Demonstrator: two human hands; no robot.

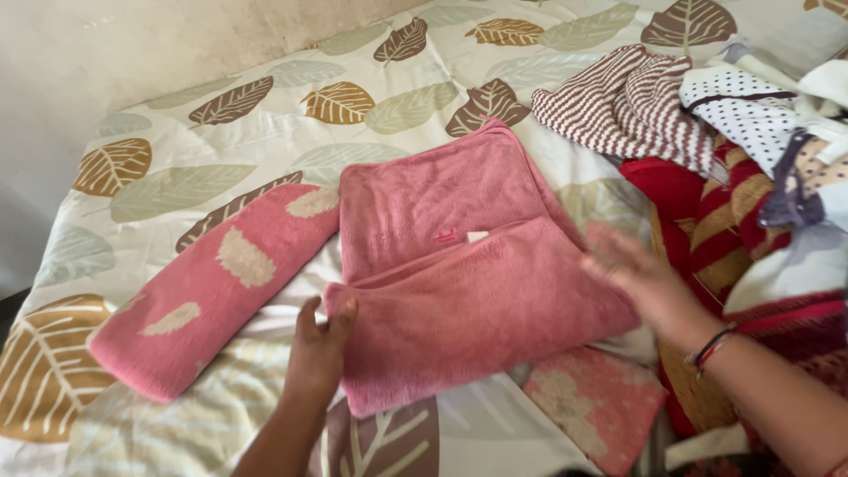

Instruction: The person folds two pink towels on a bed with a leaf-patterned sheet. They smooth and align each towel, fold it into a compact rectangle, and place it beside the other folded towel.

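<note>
A pink fleece towel (442, 256) lies partly folded on the bed, its near half doubled over the far half. My left hand (316, 346) pinches the folded towel's near left corner between thumb and fingers. My right hand (638, 276), blurred by motion, hovers with fingers spread at the towel's right edge and holds nothing. A folded pink towel with pale blotches (208, 287) lies to the left of my left hand. A smaller pink patterned cloth (594, 402) peeks from under the fleece towel's near right corner.
The bed sheet (221, 132) is cream with large brown and green leaves. A heap of clothes sits at the right: a striped maroon and white garment (618, 106), a dotted white one (751, 110), a red and gold striped one (720, 230). A wall (88, 44) runs along the far left.
</note>
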